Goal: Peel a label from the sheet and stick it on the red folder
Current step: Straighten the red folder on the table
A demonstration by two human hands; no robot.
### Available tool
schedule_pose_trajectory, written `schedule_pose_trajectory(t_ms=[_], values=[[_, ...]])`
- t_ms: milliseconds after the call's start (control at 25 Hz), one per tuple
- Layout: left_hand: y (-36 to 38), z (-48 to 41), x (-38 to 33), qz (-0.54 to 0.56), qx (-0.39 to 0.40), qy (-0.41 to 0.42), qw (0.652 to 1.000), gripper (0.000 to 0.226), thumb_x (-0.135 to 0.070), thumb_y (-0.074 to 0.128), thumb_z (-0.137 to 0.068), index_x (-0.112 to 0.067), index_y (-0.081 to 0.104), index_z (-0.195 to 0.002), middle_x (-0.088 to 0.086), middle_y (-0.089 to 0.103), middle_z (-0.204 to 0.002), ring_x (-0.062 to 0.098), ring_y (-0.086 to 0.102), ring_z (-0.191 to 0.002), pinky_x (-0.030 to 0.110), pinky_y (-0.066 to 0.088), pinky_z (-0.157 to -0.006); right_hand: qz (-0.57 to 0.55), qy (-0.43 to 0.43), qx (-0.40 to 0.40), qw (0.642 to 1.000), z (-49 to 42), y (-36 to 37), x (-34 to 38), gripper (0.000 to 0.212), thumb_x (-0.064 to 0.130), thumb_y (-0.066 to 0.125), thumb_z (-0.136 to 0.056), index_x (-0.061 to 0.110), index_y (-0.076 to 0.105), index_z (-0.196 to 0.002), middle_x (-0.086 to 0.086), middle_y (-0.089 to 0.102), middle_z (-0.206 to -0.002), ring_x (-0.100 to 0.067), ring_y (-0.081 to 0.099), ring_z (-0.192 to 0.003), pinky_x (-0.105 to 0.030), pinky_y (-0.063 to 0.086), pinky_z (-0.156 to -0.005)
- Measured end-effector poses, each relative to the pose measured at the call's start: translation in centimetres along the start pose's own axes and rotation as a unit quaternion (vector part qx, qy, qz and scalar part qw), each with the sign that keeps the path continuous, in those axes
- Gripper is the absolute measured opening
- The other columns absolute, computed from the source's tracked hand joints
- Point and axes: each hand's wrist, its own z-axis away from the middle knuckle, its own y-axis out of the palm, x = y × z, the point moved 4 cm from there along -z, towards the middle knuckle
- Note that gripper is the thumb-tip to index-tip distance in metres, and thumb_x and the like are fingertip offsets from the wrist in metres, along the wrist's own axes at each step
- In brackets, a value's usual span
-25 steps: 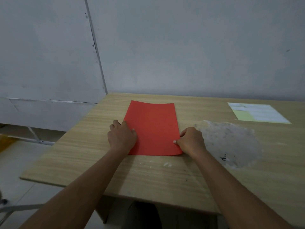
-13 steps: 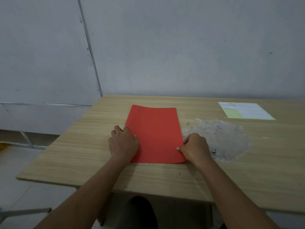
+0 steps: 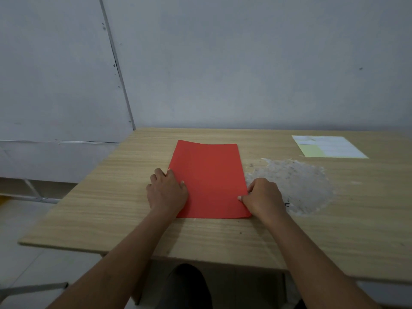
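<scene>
Both my forearms reach forward over the near edge of the counter, roughly parallel, palms down. My left hand lies flat on the left edge of the red folder, fingers curled slightly, thumb tip on the red surface, the other fingers partly on the wood beside it. My right hand sits at the folder's lower right corner, knuckles up, thumb pressing on the red edge, fingers tucked at or under the border; I cannot tell whether they pinch the cover. Neither hand closes around anything that can be lifted: both press on the folder, one on each side, well apart from each other.

The folder lies flat and closed, long side running away from me, centred on the counter, far edge slightly bowed. The label sheet lies at the far right of the counter, well apart from the folder and from both hands, flat, with a pale green block at its near left corner. Between folder and sheet is a pale, worn patch in the wood surface, just beside my right hand.

Versus half a second ago: hand positions on the folder unchanged, same grip points. The folder has not shifted relative to the patch. Only the viewpoint differs slightly.
</scene>
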Motion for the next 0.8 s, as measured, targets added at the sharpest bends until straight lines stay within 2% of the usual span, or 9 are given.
schedule_pose_trajectory(t_ms=[80,160,280,400,600,720,800], values=[[-0.2,0.0,-0.3,-0.029,-0.013,0.016,0.999,0.051,-0.044,0.043,-0.092,-0.010,0.053,-0.129,0.014,0.052,-0.122,0.030,0.051,-0.110,0.042,0.045,-0.090,0.028,-0.023,-0.008,0.999,0.1,0.0,0.2,0.031,0.036,0.081,-0.078,0.018,0.066,-0.097,0.001,0.067,-0.090,-0.018,0.065,-0.083,-0.034,0.057,-0.072],[-0.4,-0.2,-1.0,-0.040,-0.028,0.047,0.998,0.053,-0.044,0.045,-0.093,-0.010,0.052,-0.134,0.014,0.051,-0.129,0.030,0.049,-0.117,0.042,0.043,-0.095,0.048,-0.075,-0.015,0.996,0.2,0.2,0.6,0.040,0.040,0.076,-0.081,0.019,0.064,-0.113,0.000,0.066,-0.109,-0.020,0.061,-0.103,-0.039,0.056,-0.087],[0.0,-0.6,-2.5,-0.015,-0.010,0.105,0.994,0.058,-0.045,0.045,-0.094,-0.012,0.047,-0.141,0.013,0.044,-0.144,0.030,0.040,-0.134,0.043,0.039,-0.106,0.064,-0.154,-0.007,0.986,0.3,1.0,1.2,0.055,0.048,0.066,-0.088,0.020,0.056,-0.135,0.002,0.056,-0.137,-0.020,0.050,-0.127,-0.039,0.045,-0.106],[1.2,-0.5,-4.2,0.028,0.048,0.150,0.987,0.061,-0.050,0.043,-0.095,-0.016,0.044,-0.146,0.008,0.040,-0.151,0.028,0.035,-0.141,0.044,0.032,-0.115,0.090,-0.176,0.025,0.980,0.1,1.8,1.1,0.061,0.053,0.059,-0.092,0.023,0.051,-0.144,0.001,0.046,-0.152,-0.020,0.040,-0.141,-0.040,0.033,-0.117],[1.9,-0.4,-4.9,0.006,0.053,0.154,0.987,0.053,-0.052,0.043,-0.093,-0.017,0.062,-0.128,0.006,0.057,-0.135,0.027,0.052,-0.125,0.044,0.037,-0.112,0.090,-0.190,0.022,0.978,-0.3,1.8,0.6,0.055,0.058,0.057,-0.091,0.027,0.059,-0.136,0.004,0.054,-0.143,-0.018,0.047,-0.132,-0.038,0.037,-0.111],[1.7,-1.0,-5.9,0.004,0.037,0.150,0.988,0.047,-0.050,0.046,-0.091,-0.016,0.069,-0.113,0.007,0.062,-0.126,0.028,0.057,-0.116,0.044,0.041,-0.106,0.017,-0.175,0.021,0.984,-1.2,1.0,0.3,0.048,0.055,0.061,-0.089,0.028,0.065,-0.127,0.006,0.062,-0.129,-0.016,0.056,-0.119,-0.039,0.047,-0.103],[1.7,-1.3,-7.3,0.018,0.033,0.166,0.985,0.045,-0.048,0.048,-0.091,-0.016,0.070,-0.114,0.007,0.062,-0.127,0.028,0.057,-0.116,0.043,0.041,-0.106,-0.020,-0.165,0.017,0.986,-2.0,0.1,-0.2,0.042,0.052,0.064,-0.088,0.028,0.067,-0.123,0.006,0.064,-0.124,-0.016,0.058,-0.116,-0.038,0.049,-0.100]])
